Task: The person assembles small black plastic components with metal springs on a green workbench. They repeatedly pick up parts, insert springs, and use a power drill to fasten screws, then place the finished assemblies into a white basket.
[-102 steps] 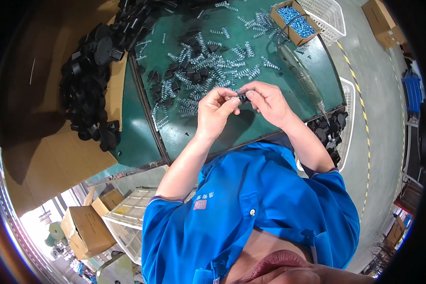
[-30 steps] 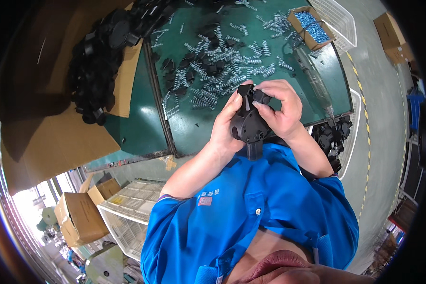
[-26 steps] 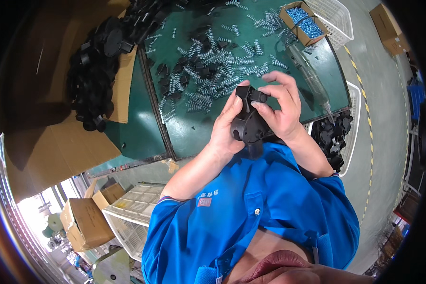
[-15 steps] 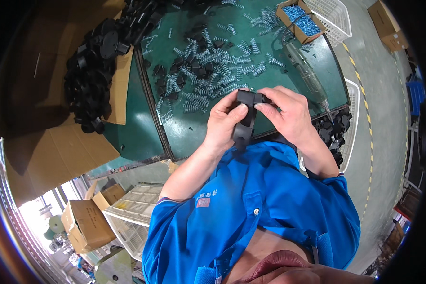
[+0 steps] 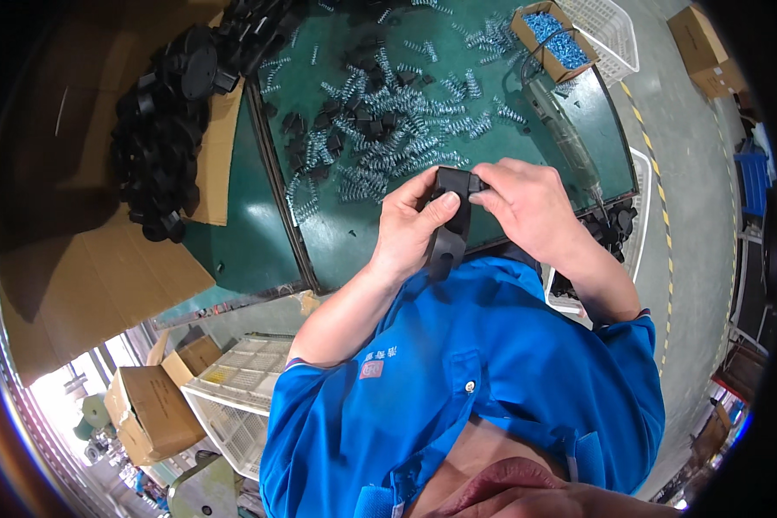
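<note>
Over the near edge of the green table, my left hand is closed around a black plastic part with a blocky top and a longer lower arm. My right hand pinches a small black piece against the upper right side of that part. The fingers hide most of the small piece. Beyond the hands lies a pile of metal coil springs, with small black blocks mixed in.
A power screwdriver lies to the right, near a small carton of blue screws. Black parts heap in a large cardboard box at left. A white basket with black parts stands at the table's right edge.
The black part has turned slightly in my left hand, its lower end swinging toward the right. My right hand stays at its upper side with the small piece, its forearm slightly further right.
</note>
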`<action>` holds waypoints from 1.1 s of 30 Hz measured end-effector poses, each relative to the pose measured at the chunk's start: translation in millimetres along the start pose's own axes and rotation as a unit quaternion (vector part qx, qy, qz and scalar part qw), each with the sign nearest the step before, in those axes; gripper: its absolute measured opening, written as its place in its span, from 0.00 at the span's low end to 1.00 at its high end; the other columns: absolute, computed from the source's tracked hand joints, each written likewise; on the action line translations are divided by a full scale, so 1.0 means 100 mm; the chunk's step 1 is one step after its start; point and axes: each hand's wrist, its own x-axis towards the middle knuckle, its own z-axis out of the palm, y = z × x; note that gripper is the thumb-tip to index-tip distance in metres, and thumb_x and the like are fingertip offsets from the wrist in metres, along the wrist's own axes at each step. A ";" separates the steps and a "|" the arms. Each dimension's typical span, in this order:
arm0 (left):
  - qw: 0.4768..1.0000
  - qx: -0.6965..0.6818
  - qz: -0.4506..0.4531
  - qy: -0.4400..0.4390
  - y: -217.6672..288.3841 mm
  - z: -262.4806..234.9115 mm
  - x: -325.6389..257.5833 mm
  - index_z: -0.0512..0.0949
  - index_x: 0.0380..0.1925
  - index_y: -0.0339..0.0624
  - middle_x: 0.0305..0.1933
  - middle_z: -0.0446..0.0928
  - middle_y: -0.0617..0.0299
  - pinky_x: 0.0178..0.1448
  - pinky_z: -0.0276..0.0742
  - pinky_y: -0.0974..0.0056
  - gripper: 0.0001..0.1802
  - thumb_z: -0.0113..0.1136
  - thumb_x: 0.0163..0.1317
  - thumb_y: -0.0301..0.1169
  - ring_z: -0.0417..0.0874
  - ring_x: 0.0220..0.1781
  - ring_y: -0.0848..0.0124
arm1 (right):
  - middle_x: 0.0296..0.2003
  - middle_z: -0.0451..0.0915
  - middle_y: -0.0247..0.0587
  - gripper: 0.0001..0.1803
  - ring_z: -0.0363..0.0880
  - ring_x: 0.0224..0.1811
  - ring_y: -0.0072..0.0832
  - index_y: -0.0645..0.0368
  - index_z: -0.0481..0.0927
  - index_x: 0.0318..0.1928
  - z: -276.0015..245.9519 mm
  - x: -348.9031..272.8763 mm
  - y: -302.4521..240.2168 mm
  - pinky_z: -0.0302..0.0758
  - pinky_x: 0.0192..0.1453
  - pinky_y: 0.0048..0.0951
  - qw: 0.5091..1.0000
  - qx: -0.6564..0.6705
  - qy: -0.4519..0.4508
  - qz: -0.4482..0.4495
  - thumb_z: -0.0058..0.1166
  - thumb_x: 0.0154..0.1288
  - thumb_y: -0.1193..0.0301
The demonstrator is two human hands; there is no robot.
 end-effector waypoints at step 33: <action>0.754 0.634 0.129 -0.115 -0.17 0.38 0.62 0.82 0.44 0.40 0.42 0.81 0.57 0.59 0.65 0.51 0.24 0.74 0.47 0.38 0.76 0.55 0.60 | 0.22 0.74 0.34 0.13 0.76 0.26 0.32 0.52 0.75 0.23 0.20 -0.62 1.03 0.68 0.31 0.33 0.972 -0.134 0.174 -0.080 0.68 0.38 0.68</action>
